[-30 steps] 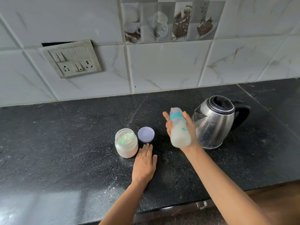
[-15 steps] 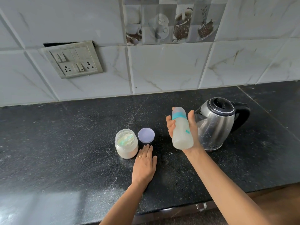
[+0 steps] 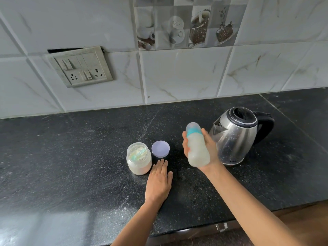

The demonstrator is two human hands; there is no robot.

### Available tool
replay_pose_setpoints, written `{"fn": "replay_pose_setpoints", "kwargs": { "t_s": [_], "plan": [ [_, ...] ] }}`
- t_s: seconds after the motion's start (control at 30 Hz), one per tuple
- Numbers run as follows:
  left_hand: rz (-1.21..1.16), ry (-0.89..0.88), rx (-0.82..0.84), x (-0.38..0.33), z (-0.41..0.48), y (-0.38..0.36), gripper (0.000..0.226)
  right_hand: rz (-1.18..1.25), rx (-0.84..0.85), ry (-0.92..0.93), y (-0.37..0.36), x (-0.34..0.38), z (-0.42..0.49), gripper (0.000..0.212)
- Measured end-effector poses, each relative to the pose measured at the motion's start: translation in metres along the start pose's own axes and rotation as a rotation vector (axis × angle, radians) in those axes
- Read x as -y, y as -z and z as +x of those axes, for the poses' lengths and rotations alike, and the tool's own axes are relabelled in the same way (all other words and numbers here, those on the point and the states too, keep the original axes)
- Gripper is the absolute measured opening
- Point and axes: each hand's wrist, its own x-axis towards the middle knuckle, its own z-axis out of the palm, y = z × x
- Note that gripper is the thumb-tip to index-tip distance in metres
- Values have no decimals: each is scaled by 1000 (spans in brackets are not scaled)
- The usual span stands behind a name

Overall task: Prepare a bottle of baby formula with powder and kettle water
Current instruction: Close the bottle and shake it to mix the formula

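Note:
My right hand (image 3: 212, 151) grips a capped baby bottle (image 3: 197, 146) with a teal ring, holding it above the counter with milky liquid inside. The bottle tilts slightly, cap away from me. Just right of it stands a steel kettle (image 3: 236, 137) with a black lid and handle. My left hand (image 3: 158, 180) rests flat on the black counter (image 3: 71, 157), fingers straight. An open jar of white powder (image 3: 139, 159) with a scoop inside stands left of those fingers. Its lilac lid (image 3: 160, 149) lies beside the jar.
A tiled wall rises behind the counter, with a switch and socket plate (image 3: 81, 68) at the left. Spilled powder dusts the counter near its front edge (image 3: 195, 229).
The bottle in my right hand has shifted slightly up and back within the grip's motion. My left hand has stayed flat on the counter.

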Motion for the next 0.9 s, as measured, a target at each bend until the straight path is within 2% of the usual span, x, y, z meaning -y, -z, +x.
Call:
{"fn": "replay_pose_setpoints", "kwargs": {
  "t_s": [0.07, 0.1, 0.2, 0.23, 0.37, 0.4, 0.5, 0.53, 0.63, 0.67, 0.77, 0.8, 0.9],
  "plan": [
    [9, -4, -5, 0, 0, 0, 51, -172, 79, 2, -1, -2, -5, 48],
    [9, -3, -8, 0, 0, 0, 50, -146, 100, 2, -4, -1, -5, 48],
    [-16, 6, -4, -1, 0, 0, 48, 201, 61, 30, -8, 3, -2, 63],
    [-17, 4, -2, -1, 0, 0, 48, 199, 59, 30, -9, 3, -2, 65],
    [-13, 4, 0, 1, 0, 0, 49, -172, 102, 22, -11, -3, -9, 46],
    [-11, 4, 0, 1, 0, 0, 49, -145, 97, 25, -12, -1, -9, 48],
    [-10, 6, -2, -1, 0, 0, 48, 181, 8, 53, -14, 5, -5, 54],
    [-12, 6, -4, -2, 0, 1, 48, 153, 2, 41, -14, 4, -5, 52],
    [-19, 16, -3, -1, 0, 1, 49, -169, 2, 26, -14, -3, -8, 46],
    [-19, 18, -4, -1, 0, 1, 49, -189, -6, 41, -16, -3, -9, 45],
    [-15, 21, 2, -2, 0, 0, 49, 56, -29, 123, -19, 4, -7, 44],
    [-16, 22, 5, -2, -1, 0, 49, 64, -18, 107, -20, 4, -8, 44],
    [-16, 22, 5, -1, 0, 1, 49, -243, 38, 44, -18, -3, -14, 46]
  ]
}}
